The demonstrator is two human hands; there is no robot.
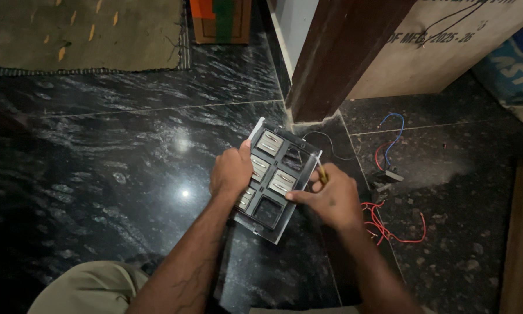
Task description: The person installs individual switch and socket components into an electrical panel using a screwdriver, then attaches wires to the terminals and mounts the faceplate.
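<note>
We see the left hand (231,172) gripping the switch plate (276,180) by its left edge, fingers wrapped behind and hidden, above the dark floor (128,174). The right hand (330,197) pinches a yellow-handled tool (321,173), its tip hidden. Red wires (389,229) lie just right.

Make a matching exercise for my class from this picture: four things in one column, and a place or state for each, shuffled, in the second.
Things
1. switch plate
2. red wires
3. mat
4. wooden post

Places or states
A. lies at the top left of the floor
B. stands just beyond the plate
C. held between the left hand and the right hand
D. loose on the floor to the right of the hands

Pairs: 1-C, 2-D, 3-A, 4-B
</note>
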